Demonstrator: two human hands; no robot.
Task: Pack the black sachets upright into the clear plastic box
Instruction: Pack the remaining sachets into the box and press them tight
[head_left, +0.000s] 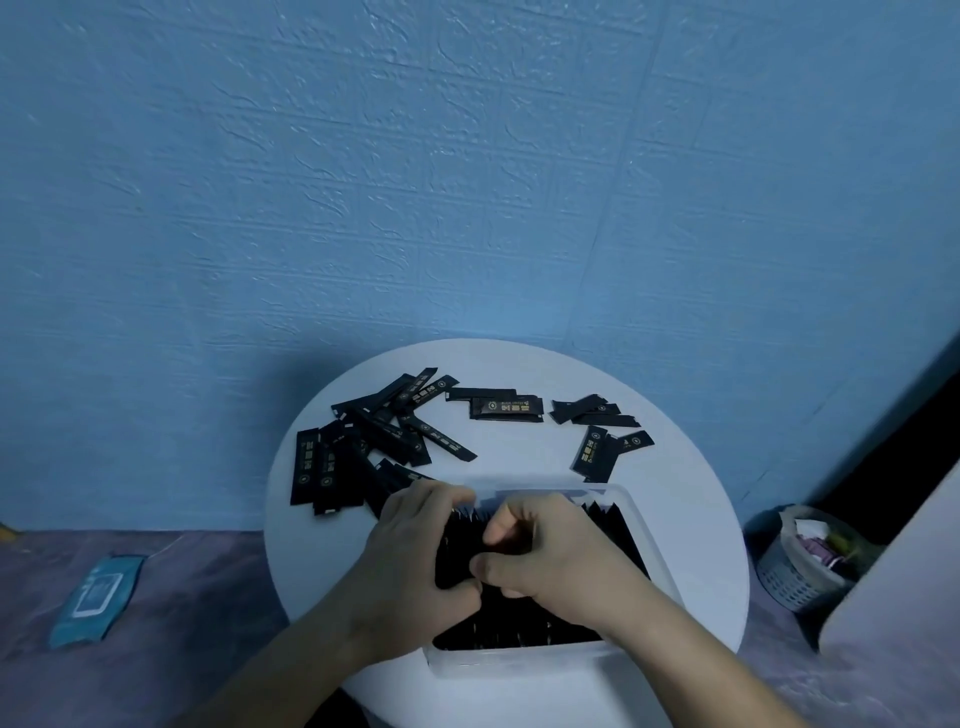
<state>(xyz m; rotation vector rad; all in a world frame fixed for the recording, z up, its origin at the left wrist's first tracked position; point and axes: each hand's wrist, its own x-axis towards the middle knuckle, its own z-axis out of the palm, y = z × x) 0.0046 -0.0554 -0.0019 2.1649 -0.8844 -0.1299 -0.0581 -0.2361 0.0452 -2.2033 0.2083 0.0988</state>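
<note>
A clear plastic box (655, 540) stands at the near edge of a round white table (691, 467). Rows of black sachets (519, 626) stand upright inside it. Both hands are down in the box, pressed together over the sachets. My left hand (415, 551) grips a bundle of sachets from the left, fingers curled over their tops. My right hand (550, 556) pinches the same bundle from the right. Loose black sachets lie flat on the table behind the box: a pile at the left (363, 447), a pair in the middle (506, 408), a group at the right (602, 431).
A blue textured wall rises right behind the table. On the purple floor at the left lies a teal wipes pack (96, 597). A small grey basket (810, 558) with rubbish stands at the right, beside a pale panel (904, 582).
</note>
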